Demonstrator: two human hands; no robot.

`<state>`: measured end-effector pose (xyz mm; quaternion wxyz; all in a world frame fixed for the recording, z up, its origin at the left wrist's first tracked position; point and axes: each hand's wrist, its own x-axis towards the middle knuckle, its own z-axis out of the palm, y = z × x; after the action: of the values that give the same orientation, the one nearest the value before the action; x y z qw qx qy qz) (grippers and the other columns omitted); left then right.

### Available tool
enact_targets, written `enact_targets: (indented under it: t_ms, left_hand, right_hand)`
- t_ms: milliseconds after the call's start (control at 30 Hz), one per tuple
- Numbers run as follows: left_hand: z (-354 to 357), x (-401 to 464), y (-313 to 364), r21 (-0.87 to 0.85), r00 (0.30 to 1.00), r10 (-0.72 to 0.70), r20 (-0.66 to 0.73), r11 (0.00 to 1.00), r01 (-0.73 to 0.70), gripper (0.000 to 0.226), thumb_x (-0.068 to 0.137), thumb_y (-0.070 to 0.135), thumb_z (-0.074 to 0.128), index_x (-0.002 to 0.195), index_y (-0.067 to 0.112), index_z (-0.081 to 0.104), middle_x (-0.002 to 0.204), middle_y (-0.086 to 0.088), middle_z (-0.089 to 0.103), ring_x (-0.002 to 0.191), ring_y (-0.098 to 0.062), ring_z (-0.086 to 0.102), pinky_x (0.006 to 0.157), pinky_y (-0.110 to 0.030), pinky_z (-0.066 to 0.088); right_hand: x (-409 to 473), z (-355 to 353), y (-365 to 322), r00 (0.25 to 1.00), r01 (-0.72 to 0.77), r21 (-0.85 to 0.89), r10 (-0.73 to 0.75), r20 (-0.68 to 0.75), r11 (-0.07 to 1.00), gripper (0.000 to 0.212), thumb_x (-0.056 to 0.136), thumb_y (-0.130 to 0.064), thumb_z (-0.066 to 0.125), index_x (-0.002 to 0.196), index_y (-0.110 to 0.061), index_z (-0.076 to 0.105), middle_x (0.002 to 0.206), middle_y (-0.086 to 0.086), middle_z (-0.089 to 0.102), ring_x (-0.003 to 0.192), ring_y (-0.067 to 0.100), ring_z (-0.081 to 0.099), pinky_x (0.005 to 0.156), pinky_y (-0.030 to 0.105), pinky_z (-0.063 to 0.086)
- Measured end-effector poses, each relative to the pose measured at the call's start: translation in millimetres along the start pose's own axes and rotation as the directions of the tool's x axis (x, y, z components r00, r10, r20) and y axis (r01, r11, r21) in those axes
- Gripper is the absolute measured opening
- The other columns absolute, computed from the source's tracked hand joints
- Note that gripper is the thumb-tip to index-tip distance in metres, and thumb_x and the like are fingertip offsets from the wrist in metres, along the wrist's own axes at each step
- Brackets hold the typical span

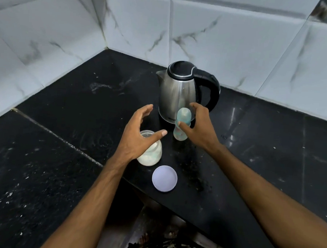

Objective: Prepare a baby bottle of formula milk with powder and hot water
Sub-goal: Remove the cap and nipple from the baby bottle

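Lid (164,178) at counter (270,167) front edge; left hand (139,134) spread over open jar (150,151); right hand (200,129), fingers spread, nears bottle (182,124), which a careless touch could topple.

jar (150,153) left of bottle (182,124), kettle (181,92) behind, lid (164,178) in front

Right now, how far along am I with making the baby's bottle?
Early. Done: the powder jar is open, its lid lying on the counter. In hand: nothing yet; your right hand is spread around the capped baby bottle, your left hand is open over the jar. Left: uncapping, adding powder, pouring from the kettle.
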<state>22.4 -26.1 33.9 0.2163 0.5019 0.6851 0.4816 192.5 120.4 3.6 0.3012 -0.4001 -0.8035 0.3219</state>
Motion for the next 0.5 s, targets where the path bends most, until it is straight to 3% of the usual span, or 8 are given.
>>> enact_targets:
  t_ms: [167, 333, 500]
  left_hand:
    - [13, 9, 12, 0.025, 0.998, 0.066, 0.025, 0.997, -0.066, 0.075, 0.080, 0.035, 0.081, 0.144, 0.022, 0.044, 0.145, 0.009, 0.050, 0.134, -0.001, 0.044, 0.110, -0.025, 0.037]
    - [31, 16, 19, 0.011, 0.995, 0.094, 0.042, 0.995, -0.094, 0.065, 0.086, 0.017, 0.076, 0.143, 0.019, 0.045, 0.142, 0.007, 0.051, 0.132, -0.002, 0.046, 0.107, -0.026, 0.042]
    - [65, 14, 19, 0.006, 0.981, 0.116, 0.154, 0.993, -0.118, 0.069, 0.086, 0.003, 0.069, 0.147, 0.018, 0.040, 0.146, 0.004, 0.047, 0.135, -0.003, 0.042, 0.110, -0.025, 0.039]
  right_hand:
    - [12, 4, 0, 0.993, 0.039, -0.087, -0.029, 0.112, 0.995, 0.056, 0.081, -0.026, 0.076, 0.129, -0.015, 0.048, 0.125, 0.007, 0.054, 0.109, 0.018, 0.051, 0.093, 0.036, 0.046]
    - [8, -9, 5, 0.993, 0.042, -0.090, -0.031, 0.113, 0.995, 0.055, 0.078, -0.033, 0.078, 0.124, -0.022, 0.050, 0.119, 0.001, 0.057, 0.103, 0.016, 0.055, 0.088, 0.038, 0.051]
    - [-12, -31, 9, 0.997, 0.023, -0.048, -0.019, 0.073, 0.999, 0.054, 0.079, -0.032, 0.078, 0.124, -0.023, 0.051, 0.117, -0.002, 0.058, 0.101, 0.015, 0.058, 0.085, 0.039, 0.054]
